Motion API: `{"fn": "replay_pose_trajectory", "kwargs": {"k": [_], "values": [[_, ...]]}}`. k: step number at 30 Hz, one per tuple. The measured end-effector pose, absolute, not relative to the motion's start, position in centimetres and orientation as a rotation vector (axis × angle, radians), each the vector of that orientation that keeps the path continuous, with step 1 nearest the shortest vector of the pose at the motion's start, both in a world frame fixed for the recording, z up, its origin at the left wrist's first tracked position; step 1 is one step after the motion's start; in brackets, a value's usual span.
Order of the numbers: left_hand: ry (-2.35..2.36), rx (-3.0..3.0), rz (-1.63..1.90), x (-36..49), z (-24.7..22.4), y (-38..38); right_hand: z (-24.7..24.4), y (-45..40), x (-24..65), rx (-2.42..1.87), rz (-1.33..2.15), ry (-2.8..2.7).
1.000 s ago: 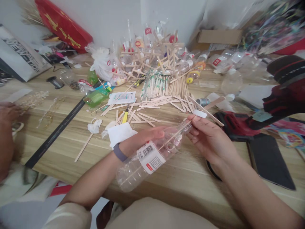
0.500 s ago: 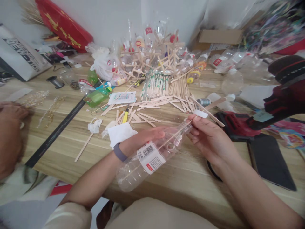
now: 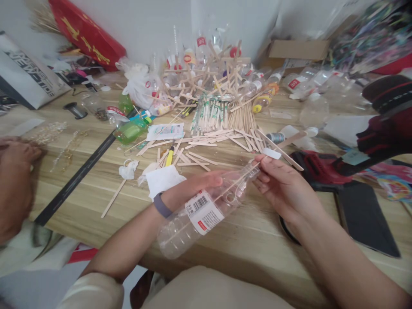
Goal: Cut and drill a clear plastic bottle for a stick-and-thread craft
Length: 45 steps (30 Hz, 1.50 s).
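Note:
A clear plastic bottle (image 3: 180, 234) with a white label lies tilted above the table edge, its neck pointing up and right. My left hand (image 3: 202, 182) is wrapped round its upper part from behind, so most of those fingers are hidden. Inside the bottle runs a thin wooden stick (image 3: 227, 189), which comes out through the neck. At the mouth, my right hand (image 3: 273, 171) pinches the stick's outer end between thumb and fingers. A small white piece (image 3: 271, 153) shows just beyond these fingertips; whether it joins the stick I cannot tell.
Flat wooden sticks (image 3: 196, 159) and a yellow cutter (image 3: 169, 156) lie ahead. Plastic bottles (image 3: 201, 49) crowd the back. A red and black power tool (image 3: 322, 169) and a dark tablet-like slab (image 3: 367, 219) stand at right. Another person's hand (image 3: 16, 171) rests at left.
My hands, the bottle and the stick hold nearly the same position. The other person's hand at left has shifted slightly.

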<state>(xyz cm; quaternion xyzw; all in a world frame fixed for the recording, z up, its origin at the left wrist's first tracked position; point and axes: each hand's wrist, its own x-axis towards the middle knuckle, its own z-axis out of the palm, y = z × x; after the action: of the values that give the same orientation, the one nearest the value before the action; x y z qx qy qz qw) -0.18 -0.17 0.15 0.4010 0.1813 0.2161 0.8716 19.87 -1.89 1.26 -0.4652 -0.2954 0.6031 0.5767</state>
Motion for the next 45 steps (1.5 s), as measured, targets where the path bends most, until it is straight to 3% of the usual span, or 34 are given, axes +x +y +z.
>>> {"fn": "replay_pose_trajectory", "kwargs": {"k": [10, 22, 33, 38, 45], "values": [[0.361, 0.848, 0.473, 0.0, 0.2, -0.2, 1.3, -2.1, 19.7, -1.164, 1.384, -0.807], [0.380, 0.859, 0.601, -0.8, 0.5, -0.6, 1.4, -3.6, 19.9, -1.245, 0.934, -1.515], [0.287, 0.831, 0.680, -1.7, -0.2, -0.7, 1.2, -3.7, 19.4, -1.082, 1.392, -1.457], [0.295, 0.790, 0.730, -2.5, -0.9, 0.1, 1.0, -4.1, 19.0, -0.965, 1.610, -1.689], [0.310, 0.712, 0.810, -3.5, -0.7, 0.9, 2.9, -6.5, 20.6, -1.049, 1.175, -2.054]]}}
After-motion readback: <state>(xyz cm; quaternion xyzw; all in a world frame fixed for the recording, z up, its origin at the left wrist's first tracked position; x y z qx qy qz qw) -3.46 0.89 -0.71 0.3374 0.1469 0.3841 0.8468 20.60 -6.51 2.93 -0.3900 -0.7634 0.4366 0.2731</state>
